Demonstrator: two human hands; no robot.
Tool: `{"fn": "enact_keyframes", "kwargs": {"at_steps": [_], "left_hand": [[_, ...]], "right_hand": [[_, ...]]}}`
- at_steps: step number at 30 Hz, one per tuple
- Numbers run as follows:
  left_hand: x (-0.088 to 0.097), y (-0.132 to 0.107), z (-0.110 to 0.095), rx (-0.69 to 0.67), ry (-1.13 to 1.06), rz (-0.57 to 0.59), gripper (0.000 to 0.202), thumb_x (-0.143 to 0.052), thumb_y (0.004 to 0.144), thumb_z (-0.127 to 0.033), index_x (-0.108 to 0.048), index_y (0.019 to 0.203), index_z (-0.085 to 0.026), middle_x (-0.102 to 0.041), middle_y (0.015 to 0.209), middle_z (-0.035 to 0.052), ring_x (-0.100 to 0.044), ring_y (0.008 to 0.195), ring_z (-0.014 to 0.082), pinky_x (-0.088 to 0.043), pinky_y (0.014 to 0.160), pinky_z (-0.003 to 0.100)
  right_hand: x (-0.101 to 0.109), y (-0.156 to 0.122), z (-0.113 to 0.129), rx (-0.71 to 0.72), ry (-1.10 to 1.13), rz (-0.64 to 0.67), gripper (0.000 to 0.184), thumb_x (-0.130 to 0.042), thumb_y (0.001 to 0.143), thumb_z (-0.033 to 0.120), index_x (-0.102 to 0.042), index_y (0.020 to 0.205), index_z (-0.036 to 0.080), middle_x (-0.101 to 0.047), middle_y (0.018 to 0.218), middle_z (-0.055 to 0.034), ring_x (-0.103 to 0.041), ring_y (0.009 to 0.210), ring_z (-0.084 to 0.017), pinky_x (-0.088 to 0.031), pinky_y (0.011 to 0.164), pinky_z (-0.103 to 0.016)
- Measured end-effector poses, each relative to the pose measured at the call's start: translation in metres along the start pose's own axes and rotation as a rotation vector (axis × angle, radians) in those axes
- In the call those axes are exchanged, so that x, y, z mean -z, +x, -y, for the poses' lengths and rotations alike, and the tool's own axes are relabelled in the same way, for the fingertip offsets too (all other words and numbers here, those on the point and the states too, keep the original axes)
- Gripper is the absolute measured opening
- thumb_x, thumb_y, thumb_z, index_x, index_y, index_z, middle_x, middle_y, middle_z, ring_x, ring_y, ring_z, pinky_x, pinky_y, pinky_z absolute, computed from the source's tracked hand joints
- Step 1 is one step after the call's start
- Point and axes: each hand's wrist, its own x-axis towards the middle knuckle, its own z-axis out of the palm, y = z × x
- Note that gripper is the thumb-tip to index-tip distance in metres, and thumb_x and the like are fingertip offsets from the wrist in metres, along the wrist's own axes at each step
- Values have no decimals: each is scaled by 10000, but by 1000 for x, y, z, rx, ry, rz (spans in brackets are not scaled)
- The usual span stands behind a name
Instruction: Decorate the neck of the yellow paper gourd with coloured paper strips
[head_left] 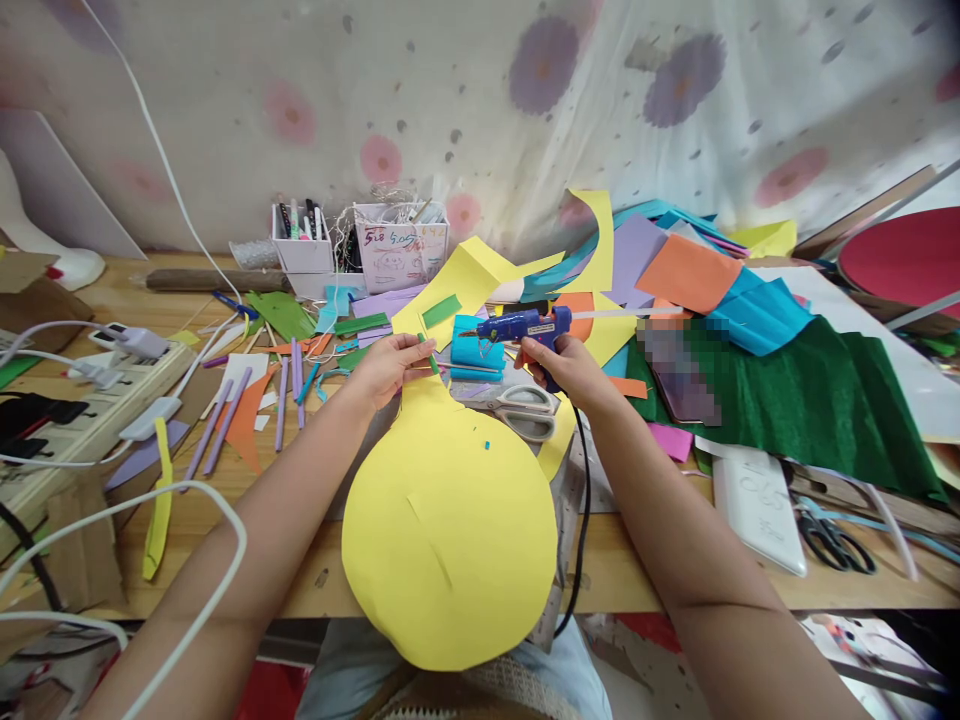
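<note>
My right hand is wrapped round the handle of a blue hot glue gun, whose nozzle points left. A white glue stick sticks out of its back, and a black cord runs down from the handle. Pinched in the fingers of my left hand is a small green paper piece, left of the nozzle. Below both hands lies a big round yellow paper shape with a narrow neck, overhanging the table edge. Grey-handled scissors and a blue paper roll lie between the hands.
Purple paper rolls and scraps litter the left, near a power strip with white cables. Pen boxes stand at the back. Dark green paper, a phone, a white power bank and black scissors lie right.
</note>
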Motion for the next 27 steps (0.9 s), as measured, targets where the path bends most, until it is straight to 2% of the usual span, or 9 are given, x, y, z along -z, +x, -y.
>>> {"fn": "enact_keyframes", "kwargs": {"at_steps": [4, 9, 14, 18, 20, 22, 24, 27], "left_hand": [[0, 0, 1, -17, 37, 16, 259, -783, 596, -239, -584, 705, -114, -610, 645, -3, -616, 594, 98, -533, 666, 269], [1, 1, 5, -72, 73, 77, 363, -803, 543, -353, -639, 761, -114, -653, 687, 30, -644, 663, 144, -529, 692, 291], [1, 2, 7, -134, 138, 22, 344, -792, 544, -383, -621, 694, -126, -646, 655, 21, -623, 625, 131, -497, 635, 261], [0, 2, 6, -187, 291, -83, 288, -746, 619, -376, -598, 579, -132, -534, 508, -37, -470, 435, 53, -390, 474, 191], [0, 3, 6, -210, 307, -81, 288, -726, 648, -370, -585, 557, -137, -503, 478, -47, -408, 389, 38, -349, 429, 186], [0, 3, 7, -193, 229, -37, 259, -724, 653, -357, -595, 596, -140, -549, 520, -36, -477, 432, 52, -410, 479, 190], [-1, 3, 8, -156, 133, -11, 221, -744, 632, -320, -617, 660, -141, -608, 587, -17, -578, 539, 85, -487, 604, 223], [0, 3, 9, -91, 66, -8, 231, -776, 585, -236, -647, 749, -138, -662, 664, 10, -646, 665, 128, -511, 737, 271]], "right_hand": [[-1, 1, 1, 7, 56, -72, 463, -608, 688, 606, -588, 658, 145, -468, 496, 13, -400, 433, -63, -344, 406, -201], [-3, 0, 3, -2, 89, -91, 468, -630, 659, 616, -574, 656, 151, -491, 520, 5, -407, 440, -63, -351, 403, -202], [-4, 0, 3, -2, 105, -90, 476, -637, 655, 613, -578, 655, 141, -486, 509, 11, -408, 434, -56, -351, 402, -198], [-4, 1, 3, -3, 86, -71, 482, -617, 671, 619, -585, 651, 138, -449, 462, 26, -402, 408, -59, -334, 395, -206], [-4, 1, 3, -4, 79, -78, 481, -615, 673, 618, -584, 648, 138, -448, 457, 28, -403, 403, -60, -324, 391, -208], [-4, 1, 3, -3, 81, -87, 479, -618, 670, 619, -580, 645, 142, -447, 454, 28, -401, 402, -61, -324, 391, -209], [-5, 1, 3, -5, 86, -95, 477, -620, 665, 620, -577, 645, 146, -449, 454, 28, -400, 405, -62, -331, 396, -211], [-5, 1, 4, -8, 95, -107, 475, -631, 650, 624, -569, 640, 153, -450, 455, 29, -397, 410, -63, -342, 400, -211]]}}
